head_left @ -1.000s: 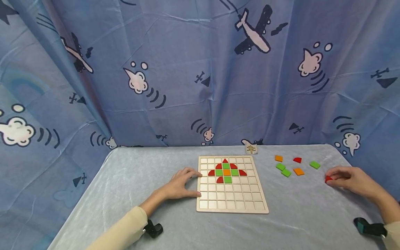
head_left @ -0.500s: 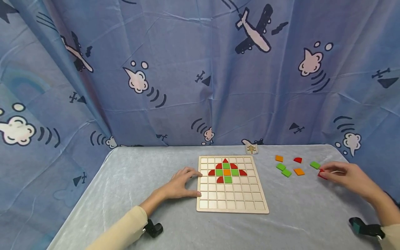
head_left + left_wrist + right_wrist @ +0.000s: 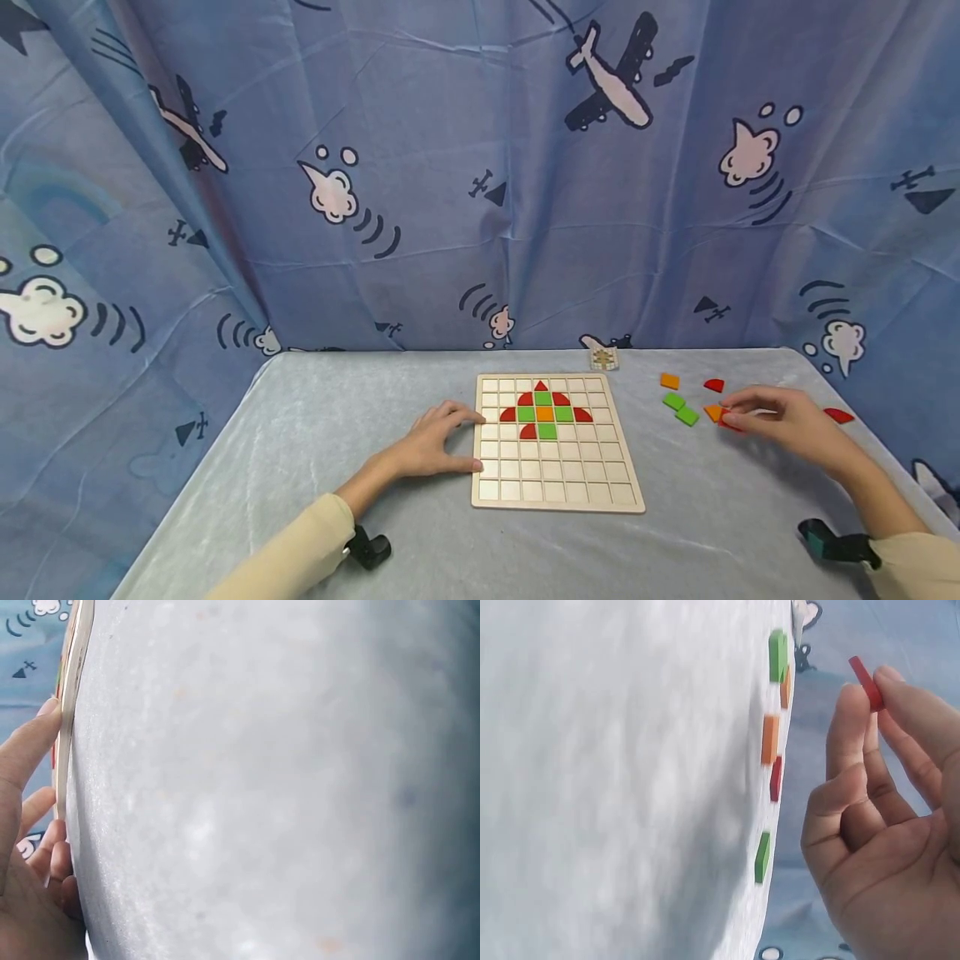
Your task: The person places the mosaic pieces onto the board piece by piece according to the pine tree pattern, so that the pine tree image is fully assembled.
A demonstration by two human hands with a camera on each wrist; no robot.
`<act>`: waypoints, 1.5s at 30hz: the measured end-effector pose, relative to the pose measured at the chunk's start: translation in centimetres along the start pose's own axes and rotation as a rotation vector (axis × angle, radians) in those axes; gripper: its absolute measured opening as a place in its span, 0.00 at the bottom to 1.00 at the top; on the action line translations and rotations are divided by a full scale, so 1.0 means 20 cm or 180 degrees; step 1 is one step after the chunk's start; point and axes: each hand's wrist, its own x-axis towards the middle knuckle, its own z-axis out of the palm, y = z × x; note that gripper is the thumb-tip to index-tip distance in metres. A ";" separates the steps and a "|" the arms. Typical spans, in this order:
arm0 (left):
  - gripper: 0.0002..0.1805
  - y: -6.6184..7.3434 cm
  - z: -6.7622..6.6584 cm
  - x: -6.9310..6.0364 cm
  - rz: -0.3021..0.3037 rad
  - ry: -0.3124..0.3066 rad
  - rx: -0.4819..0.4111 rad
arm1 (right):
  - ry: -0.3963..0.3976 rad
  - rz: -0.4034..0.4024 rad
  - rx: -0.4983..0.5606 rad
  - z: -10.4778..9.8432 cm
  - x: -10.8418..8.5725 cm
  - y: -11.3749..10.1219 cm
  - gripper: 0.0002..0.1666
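Note:
On the table lies a pale wooden grid board (image 3: 555, 475) bearing a pattern of red, green and orange tiles. My left hand (image 3: 429, 446) touches its left edge, thumb and index fingertip spread apart. The left wrist view shows the thumb (image 3: 34, 742) against the board's side (image 3: 69, 697). To the right, my right hand (image 3: 795, 425) pinches a thin red tile (image 3: 729, 421) between thumb and fingertips, above the table. The right wrist view shows this red tile (image 3: 865, 682) edge-on, so its outline is unclear. An orange tile (image 3: 712, 412) is partly hidden behind it.
Loose tiles lie right of the board: green tiles (image 3: 686, 415), an orange tile (image 3: 670, 381), a red tile (image 3: 714, 385) and another red tile (image 3: 838, 415) near the right edge. A small pattern card (image 3: 603, 358) lies at the back, before a blue curtain (image 3: 420, 167).
My right hand has moved left with the red tile, uncovering a red tile at the far right and covering a green one. The left hand and board have stayed still.

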 end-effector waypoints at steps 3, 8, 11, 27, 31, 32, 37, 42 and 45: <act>0.38 0.00 0.00 0.00 -0.0015 -0.0010 -0.0011 | 0.0005 -0.0061 0.0005 0.03 0.01 -0.03 0.21; 0.38 0.00 0.00 0.00 -0.0012 -0.0007 0.0031 | -0.0024 -0.0144 0.0088 0.07 0.03 -0.09 0.20; 0.38 0.00 0.00 0.00 -0.0017 -0.0011 0.0026 | -0.0108 -0.0165 0.0126 0.11 0.05 -0.12 0.20; 0.38 0.01 0.00 0.00 0.0005 0.0000 0.0048 | -0.0587 -0.0337 0.0498 0.29 0.14 -0.31 0.15; 0.38 0.01 0.00 0.00 0.0000 0.0000 0.0053 | -0.0600 -0.0402 0.0525 0.33 0.15 -0.37 0.12; 0.38 0.01 0.00 0.00 0.0000 0.0000 0.0052 | -0.0606 -0.0425 0.0531 0.34 0.16 -0.38 0.12; 0.38 0.01 0.00 0.00 0.0006 0.0005 0.0051 | -0.0693 -0.0440 0.0633 0.38 0.20 -0.42 0.13; 0.38 0.00 0.00 0.00 0.0010 0.0004 0.0036 | -0.0787 -0.0472 0.0611 0.42 0.23 -0.45 0.12; 0.38 0.00 0.00 0.00 0.0012 0.0006 0.0031 | -0.0861 -0.0499 0.0649 0.44 0.24 -0.48 0.12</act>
